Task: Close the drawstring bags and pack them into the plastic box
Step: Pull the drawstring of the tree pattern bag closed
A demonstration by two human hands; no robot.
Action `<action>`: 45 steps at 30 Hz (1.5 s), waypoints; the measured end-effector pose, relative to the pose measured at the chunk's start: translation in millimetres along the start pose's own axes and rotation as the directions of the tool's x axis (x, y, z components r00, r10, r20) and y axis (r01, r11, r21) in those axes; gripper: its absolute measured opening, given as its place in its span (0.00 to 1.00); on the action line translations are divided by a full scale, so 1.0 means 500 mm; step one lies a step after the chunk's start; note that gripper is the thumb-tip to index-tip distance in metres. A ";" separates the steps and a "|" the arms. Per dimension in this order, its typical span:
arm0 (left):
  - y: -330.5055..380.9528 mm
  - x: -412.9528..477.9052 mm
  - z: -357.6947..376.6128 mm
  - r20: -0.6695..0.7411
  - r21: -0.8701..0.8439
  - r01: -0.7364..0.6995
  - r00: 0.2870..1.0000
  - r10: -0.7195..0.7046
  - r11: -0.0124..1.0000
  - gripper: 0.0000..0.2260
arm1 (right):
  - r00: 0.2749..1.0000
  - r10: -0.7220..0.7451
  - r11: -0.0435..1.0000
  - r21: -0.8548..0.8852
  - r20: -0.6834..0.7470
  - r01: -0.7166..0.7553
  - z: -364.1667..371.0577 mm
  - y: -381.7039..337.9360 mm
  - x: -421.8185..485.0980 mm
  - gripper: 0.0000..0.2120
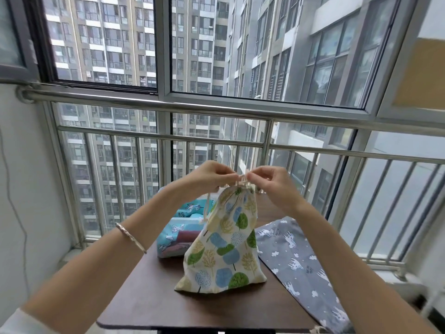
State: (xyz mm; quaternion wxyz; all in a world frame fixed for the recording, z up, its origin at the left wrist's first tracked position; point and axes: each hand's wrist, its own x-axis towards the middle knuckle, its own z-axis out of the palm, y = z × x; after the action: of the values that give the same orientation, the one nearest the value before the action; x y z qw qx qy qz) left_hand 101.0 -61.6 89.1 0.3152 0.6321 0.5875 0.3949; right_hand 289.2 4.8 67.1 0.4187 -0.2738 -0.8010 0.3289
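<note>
Standing at bench centre: tree-print bag, neck gathered. Pinching cord above neck with left hand and right hand, fingertips close together. Best to pull ends apart evenly, keep bag upright, cinch fully before knotting. Toward far-left corner: plastic box, blue bags apparently inside. Lying flat along right edge: grey bag, closure unclear.

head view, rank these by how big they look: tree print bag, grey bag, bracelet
tree print bag and grey bag: about alike, the grey one is partly hidden, so no ranking between them
bracelet: smallest
</note>
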 end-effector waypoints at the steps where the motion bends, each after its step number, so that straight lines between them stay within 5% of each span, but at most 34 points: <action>1: -0.004 -0.003 -0.010 -0.036 0.104 -0.048 0.998 0.052 0.993 0.08 | 0.999 0.042 0.998 0.036 0.025 -0.043 -0.020 0.012 0.001 0.04; 4: -0.030 -0.006 -0.017 -0.114 0.424 -0.191 0.959 0.261 0.885 0.04 | 0.979 0.147 0.968 0.184 0.140 -0.172 -0.044 0.026 -0.001 0.06; 7: -0.055 0.002 0.023 -0.260 0.773 -0.177 0.788 0.558 0.610 0.06 | 0.935 0.242 0.880 0.348 0.258 -0.324 -0.024 0.013 0.009 0.08; 9: -0.053 -0.002 0.049 -0.346 0.745 -0.165 0.733 0.585 0.647 0.07 | 0.896 0.337 0.834 0.349 0.289 -0.427 -0.012 0.005 0.024 0.13; 12: -0.057 -0.008 0.075 -0.380 0.666 -0.173 0.758 0.530 0.726 0.08 | 0.821 0.507 0.832 0.099 0.263 -0.545 -0.005 0.001 0.039 0.18; 17: -0.062 -0.021 0.094 -0.399 0.597 -0.178 0.780 0.482 0.782 0.08 | 0.657 0.608 0.774 -0.146 0.446 -0.616 -0.009 0.005 0.053 0.28; 28: -0.061 -0.029 0.092 -0.398 0.347 -0.347 0.787 0.472 0.871 0.06 | 0.782 0.473 0.862 -0.029 0.406 -0.506 0.012 -0.004 0.052 0.05; 34: -0.067 -0.013 0.059 -0.301 0.043 -0.318 0.900 0.316 0.947 0.11 | 0.928 0.272 0.952 0.071 0.255 -0.298 0.013 -0.022 0.035 0.14; 38: -0.061 -0.010 0.034 -0.198 -0.155 -0.241 0.958 0.209 0.958 0.11 | 0.956 0.137 0.980 0.108 0.261 -0.170 0.008 -0.028 0.022 0.14; 45: -0.043 -0.005 0.017 0.122 -0.352 0.021 0.992 0.024 0.936 0.15 | 0.978 -0.110 0.947 -0.279 0.176 0.157 0.022 -0.019 0.010 0.09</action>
State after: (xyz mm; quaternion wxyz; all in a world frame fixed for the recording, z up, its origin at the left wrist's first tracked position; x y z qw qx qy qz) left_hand 97.5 -60.9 66.1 0.4592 0.5893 0.4856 0.4539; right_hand 275.9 -1.0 72.0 0.3300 -0.2506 -0.8881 0.1989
